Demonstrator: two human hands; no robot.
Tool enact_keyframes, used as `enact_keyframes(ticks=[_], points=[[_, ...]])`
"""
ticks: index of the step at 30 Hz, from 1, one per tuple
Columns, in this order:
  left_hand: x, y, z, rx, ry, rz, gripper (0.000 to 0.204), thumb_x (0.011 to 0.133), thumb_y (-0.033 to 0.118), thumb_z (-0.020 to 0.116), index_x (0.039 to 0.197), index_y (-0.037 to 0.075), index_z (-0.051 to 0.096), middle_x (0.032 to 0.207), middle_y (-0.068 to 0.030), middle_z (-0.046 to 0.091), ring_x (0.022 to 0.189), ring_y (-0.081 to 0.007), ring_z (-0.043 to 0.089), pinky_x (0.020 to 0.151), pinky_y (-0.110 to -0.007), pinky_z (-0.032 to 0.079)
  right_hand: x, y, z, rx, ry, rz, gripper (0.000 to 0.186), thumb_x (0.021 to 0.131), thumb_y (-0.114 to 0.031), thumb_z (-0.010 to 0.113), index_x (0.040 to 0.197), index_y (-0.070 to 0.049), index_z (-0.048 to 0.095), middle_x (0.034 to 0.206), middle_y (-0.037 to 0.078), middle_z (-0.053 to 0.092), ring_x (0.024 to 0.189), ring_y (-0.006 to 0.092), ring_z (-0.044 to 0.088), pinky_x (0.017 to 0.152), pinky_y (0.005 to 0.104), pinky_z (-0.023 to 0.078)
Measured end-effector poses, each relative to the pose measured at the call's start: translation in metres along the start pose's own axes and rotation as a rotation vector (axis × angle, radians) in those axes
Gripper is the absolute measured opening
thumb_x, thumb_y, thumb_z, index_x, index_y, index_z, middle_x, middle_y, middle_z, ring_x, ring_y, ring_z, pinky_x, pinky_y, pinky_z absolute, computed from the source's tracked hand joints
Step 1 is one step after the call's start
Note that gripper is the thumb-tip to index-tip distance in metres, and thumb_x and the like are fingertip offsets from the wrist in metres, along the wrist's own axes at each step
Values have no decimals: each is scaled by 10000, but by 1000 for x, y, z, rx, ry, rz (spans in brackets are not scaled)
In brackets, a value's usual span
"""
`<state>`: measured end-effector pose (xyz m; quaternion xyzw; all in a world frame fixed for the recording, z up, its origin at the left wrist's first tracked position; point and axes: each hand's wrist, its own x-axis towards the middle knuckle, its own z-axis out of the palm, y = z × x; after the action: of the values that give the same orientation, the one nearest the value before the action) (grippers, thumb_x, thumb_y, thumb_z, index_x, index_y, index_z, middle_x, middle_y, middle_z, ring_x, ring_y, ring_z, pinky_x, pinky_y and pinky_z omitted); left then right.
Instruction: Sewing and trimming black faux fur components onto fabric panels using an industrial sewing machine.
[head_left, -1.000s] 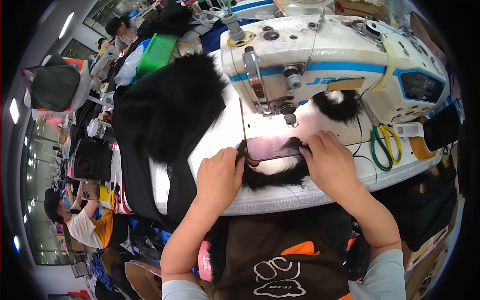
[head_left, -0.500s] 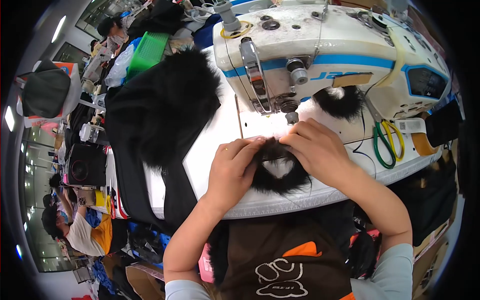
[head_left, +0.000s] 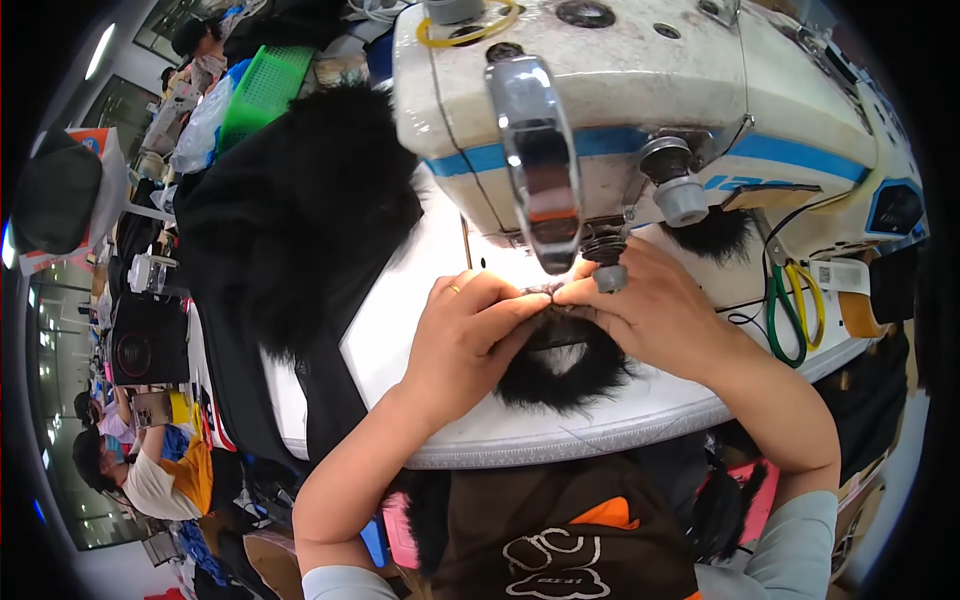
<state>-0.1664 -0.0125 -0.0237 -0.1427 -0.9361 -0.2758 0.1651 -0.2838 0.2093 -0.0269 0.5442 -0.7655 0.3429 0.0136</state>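
Observation:
A ring-shaped strip of black fur [head_left: 562, 378] lies on the white sewing table in front of me. My left hand [head_left: 468, 325] pinches its far edge between thumb and fingers. From the other side my right hand [head_left: 640, 305] pinches the same edge, the fingertips of both hands almost meeting. Close above them hangs the head of a white sewing machine [head_left: 650, 90] with a blue stripe. Its needle and presser foot are hidden behind the front of the machine. Both hands are closed on the fur.
Black fabric with fur trim [head_left: 310, 220] covers the table's left part. Another black fur piece [head_left: 715, 235] lies behind my right hand. Green-handled scissors [head_left: 784, 315] and yellow-handled ones [head_left: 808, 300] rest at the right. A green basket [head_left: 262, 95] stands far left; a co-worker [head_left: 150, 470] sits beyond.
My view has come closer to the machine, which looms larger. Both hands have moved the fur's far edge nearer to the machine head, and the fingertips have drawn closer together.

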Motion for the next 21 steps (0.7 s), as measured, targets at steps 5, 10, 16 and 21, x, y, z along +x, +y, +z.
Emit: enact_keyframes(ticks=[5,10,16,21], points=[[4,2,0,-12,6,-16,300,789,31,819,1073,108,763,919,-33,666,824,-238,628,782,-362,449,2,2,2,-36,-5,-20,280,833,-137,779,1102,-182,712,1048,33,693,989,296,629,844,422,496],[3,5,-1,4,0,-7,311,779,30,823,1074,107,762,915,-35,661,823,-236,624,786,-367,448,-1,-2,6,-23,-1,15,272,842,-143,780,1103,-172,707,1045,33,693,987,301,630,820,422,501],[0,6,-6,34,-1,36,309,754,46,833,1048,112,762,927,-21,662,831,-236,620,804,-378,443,-1,-6,4,38,-26,7,271,844,-148,785,1100,-169,697,1045,32,694,1012,316,618,834,435,502],[2,7,-7,212,-37,193,303,730,62,822,1019,102,742,941,27,643,831,-192,593,804,-367,442,1,-8,-3,43,-17,-47,221,864,-119,744,1079,-126,693,1040,51,689,1014,326,596,825,447,475]])
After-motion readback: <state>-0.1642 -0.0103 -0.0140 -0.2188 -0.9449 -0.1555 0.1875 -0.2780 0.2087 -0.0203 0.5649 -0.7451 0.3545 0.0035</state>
